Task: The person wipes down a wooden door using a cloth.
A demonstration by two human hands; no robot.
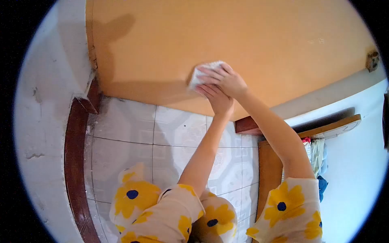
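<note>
A folded white cloth lies pressed against the orange-tan door. My right hand is laid over the cloth, its fingers bent across the upper part. Just below, my left hand grips the lower edge of the same cloth, and the two hands touch. The palms and the cloth's underside are hidden. Both arms reach up in short sleeves with a yellow flower print.
Beneath the door's bottom edge runs a tiled floor. Dark red skirting edges the stained wall at left. A wooden shelf unit holding folded clothes stands at right. A metal latch sits on the door's right edge.
</note>
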